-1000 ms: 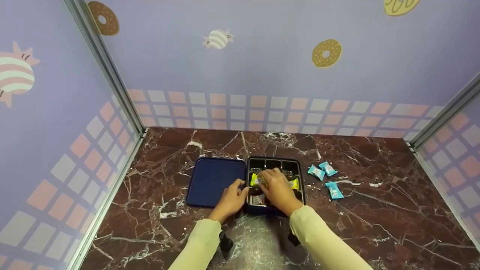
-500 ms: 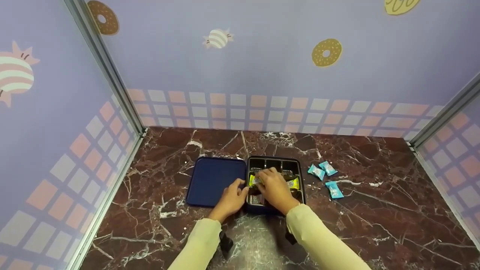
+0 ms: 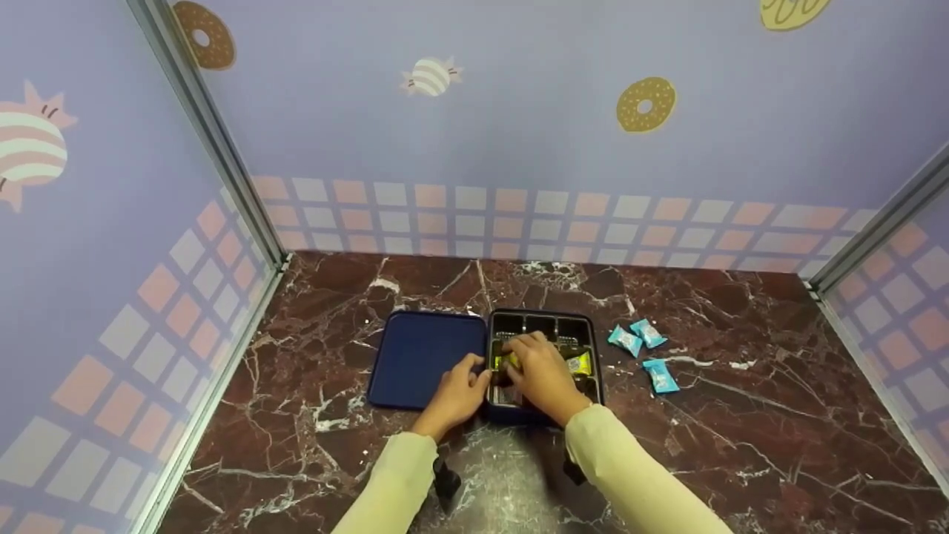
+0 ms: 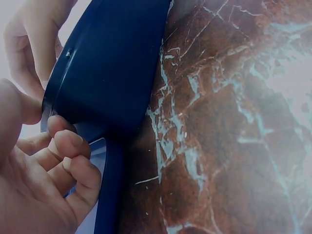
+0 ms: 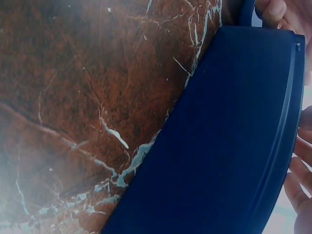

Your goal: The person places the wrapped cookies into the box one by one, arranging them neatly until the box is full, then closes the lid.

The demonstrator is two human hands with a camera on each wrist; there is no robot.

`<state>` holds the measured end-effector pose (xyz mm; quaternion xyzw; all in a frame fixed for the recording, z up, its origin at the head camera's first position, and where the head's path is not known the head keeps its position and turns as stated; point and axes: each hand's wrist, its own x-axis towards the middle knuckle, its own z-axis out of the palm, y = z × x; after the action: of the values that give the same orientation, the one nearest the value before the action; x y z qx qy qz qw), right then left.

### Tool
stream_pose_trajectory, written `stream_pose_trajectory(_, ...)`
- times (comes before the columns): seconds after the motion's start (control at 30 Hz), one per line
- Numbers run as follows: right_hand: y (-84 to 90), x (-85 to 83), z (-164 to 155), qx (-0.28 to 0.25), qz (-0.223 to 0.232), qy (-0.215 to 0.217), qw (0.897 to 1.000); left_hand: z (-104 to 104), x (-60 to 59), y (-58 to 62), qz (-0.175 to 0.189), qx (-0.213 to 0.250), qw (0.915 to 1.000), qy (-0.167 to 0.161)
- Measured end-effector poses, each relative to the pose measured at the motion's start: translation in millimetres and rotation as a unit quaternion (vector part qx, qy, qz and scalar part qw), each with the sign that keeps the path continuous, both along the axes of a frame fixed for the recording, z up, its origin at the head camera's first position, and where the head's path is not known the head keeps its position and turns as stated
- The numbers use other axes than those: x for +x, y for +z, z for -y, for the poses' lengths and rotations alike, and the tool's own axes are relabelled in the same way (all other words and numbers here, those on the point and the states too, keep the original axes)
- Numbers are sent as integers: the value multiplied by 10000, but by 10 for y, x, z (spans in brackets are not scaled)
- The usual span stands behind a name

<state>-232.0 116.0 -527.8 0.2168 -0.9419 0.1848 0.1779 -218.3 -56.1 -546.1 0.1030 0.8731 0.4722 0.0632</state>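
A dark blue box [image 3: 545,417] with a black divided insert stands on the marbled table. My left hand [image 3: 457,393] is at its left rim; in the left wrist view its curled fingers and thumb hold the rim edge. My right hand [image 3: 545,374] reaches down into the box, fingers bent at the left middle compartment, over a yellow-wrapped candy [image 3: 513,359] mostly hidden by them. Another yellow-wrapped candy [image 3: 580,364] lies in the right middle compartment. The far row of compartments shows black. In the right wrist view, the box wall [image 5: 219,131] covers most of the right hand's work.
The blue lid [image 3: 426,356] lies flat against the box's left side. Three blue-wrapped candies [image 3: 625,340] rest on the table right of the box. Patterned walls [image 3: 519,133] enclose the table at the back and both sides.
My right hand has shifted slightly left inside the box. The left yellow candy, clearly visible before, now sits lower and mostly under the fingers. My left hand has stayed in place.
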Motion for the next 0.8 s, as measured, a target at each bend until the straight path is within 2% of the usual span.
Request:
stream_pose_trajectory(0.17, 0, -3, -36, -161, -59, 54, 9998, -4, -6, -7, 52, -27, 10000, 27)
stream_pose_trajectory(0.4, 20, 1, -84, -95, 12, -26, 10000, -7, -4, -6, 48, 9, 10000, 5)
stream_pose_trajectory(0.8, 4, 9, -135, -155, -182, -89, 9997, -2, 15, 15, -19, 16, 10000, 21)
